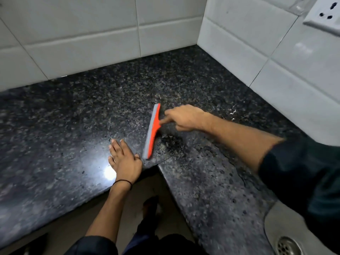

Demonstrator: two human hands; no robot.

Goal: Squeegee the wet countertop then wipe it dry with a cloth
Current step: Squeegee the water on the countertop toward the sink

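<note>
Head view has you looking down into the inner corner of an L-shaped granite countertop (77, 115), with the orange squeegee (152, 131) lying near the centre of the frame, its grey blade edge down on the stone and running from about 12 o'clock to 6 o'clock. Your right hand (185, 117) comes in from 3 o'clock and is closed around the squeegee's handle, index finger stretched along it toward the blade. Your left hand (125, 159) rests flat at 7 o'clock of the blade, fingers spread and holding nothing, palm on the counter's front edge. Judging by the surface, you are in the middle of the squeegee stage: a dark wet patch sits just to the right of the blade, and small bright droplets glint out toward the tiled wall (276, 57) at 2 o'clock. Whether the stone on the left is dry or merely shiny you cannot tell from the glare. No cloth is visible anywhere, so the drying wipe has not yet begun. The sink (276, 223) at 5 o'clock looks like the likely place to push the water.
</note>
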